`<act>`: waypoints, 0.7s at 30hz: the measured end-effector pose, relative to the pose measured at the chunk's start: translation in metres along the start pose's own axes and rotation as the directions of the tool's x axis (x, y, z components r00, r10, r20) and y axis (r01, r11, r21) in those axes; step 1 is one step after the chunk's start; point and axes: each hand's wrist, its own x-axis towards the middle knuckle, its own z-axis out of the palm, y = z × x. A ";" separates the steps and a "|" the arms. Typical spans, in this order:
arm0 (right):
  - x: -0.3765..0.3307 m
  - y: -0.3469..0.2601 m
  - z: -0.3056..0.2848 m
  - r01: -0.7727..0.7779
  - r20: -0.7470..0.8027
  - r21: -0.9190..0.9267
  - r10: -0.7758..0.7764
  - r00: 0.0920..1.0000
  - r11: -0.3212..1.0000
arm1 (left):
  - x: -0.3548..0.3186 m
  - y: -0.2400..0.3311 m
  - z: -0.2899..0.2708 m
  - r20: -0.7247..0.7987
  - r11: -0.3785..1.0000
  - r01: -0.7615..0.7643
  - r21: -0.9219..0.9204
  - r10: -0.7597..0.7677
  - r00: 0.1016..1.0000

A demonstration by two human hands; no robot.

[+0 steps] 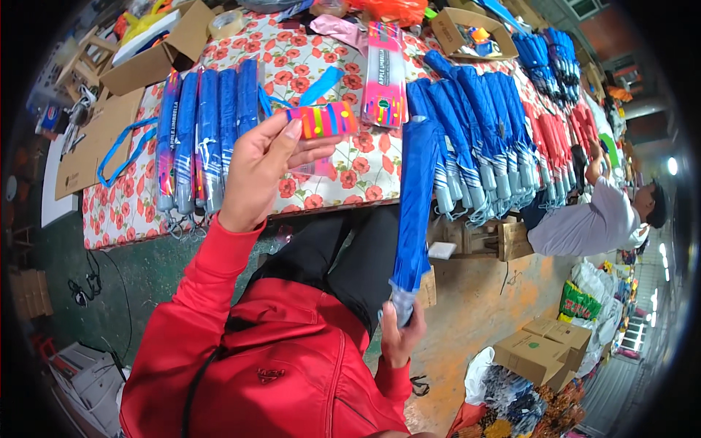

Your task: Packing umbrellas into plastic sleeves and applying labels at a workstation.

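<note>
While your left hand is pinching the striped sleeve above the floral table, your right hand is gripping only the blue umbrella's handle end; its tip, leaning on the table edge, is likely slipping sideways.

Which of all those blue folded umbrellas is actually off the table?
The blue umbrella gripped at its lower end by the right hand, hanging past the table edge; the others lie in rows on the cloth.
</note>
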 end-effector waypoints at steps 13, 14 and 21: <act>-0.036 0.000 -0.024 0.472 0.044 -0.242 -0.476 0.878 0.848 | 0.000 -0.005 0.007 -0.063 0.994 -0.089 -0.063 0.085 0.994; -0.035 0.000 -0.023 0.476 0.034 -0.261 -0.485 0.874 0.840 | -0.001 -0.005 0.005 -0.046 0.995 -0.076 -0.066 0.073 0.996; -0.033 0.003 -0.025 0.501 0.030 -0.321 -0.520 0.854 0.804 | -0.009 0.015 0.004 -0.065 0.997 -0.048 -0.052 0.044 0.997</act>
